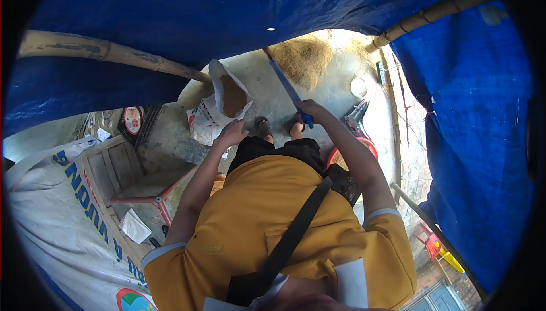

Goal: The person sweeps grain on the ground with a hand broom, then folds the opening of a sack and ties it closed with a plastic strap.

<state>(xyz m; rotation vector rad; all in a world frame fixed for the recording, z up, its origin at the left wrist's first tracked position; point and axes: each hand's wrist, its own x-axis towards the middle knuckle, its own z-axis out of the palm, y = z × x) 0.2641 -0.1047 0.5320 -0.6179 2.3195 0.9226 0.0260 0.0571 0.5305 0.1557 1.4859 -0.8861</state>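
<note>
My right hand (pixel 310 112) is wrapped round the near end of a long blue stick (pixel 284 79). The stick slants away and to the left, ending in a thin brown tip; its kind I cannot make out. My left hand (pixel 232 133) hangs beside an upright white sack (pixel 206 118), fingers loosely apart, with nothing seen in it. Brown grain-like stuff (pixel 233 96) shows through the sack's wide mouth. Beyond the stick's far part lies a heap of brown straw-like material (pixel 301 60) on the concrete floor (pixel 264 89).
Bamboo poles (pixel 108 50) and blue tarpaulin (pixel 227 3) hang over the front and sides. A red basin (pixel 368 147) stands by my right leg, a pale round bowl (pixel 359 87) farther off. Left are a red-edged frame (pixel 136 200) and a printed white sheet (pixel 62 214).
</note>
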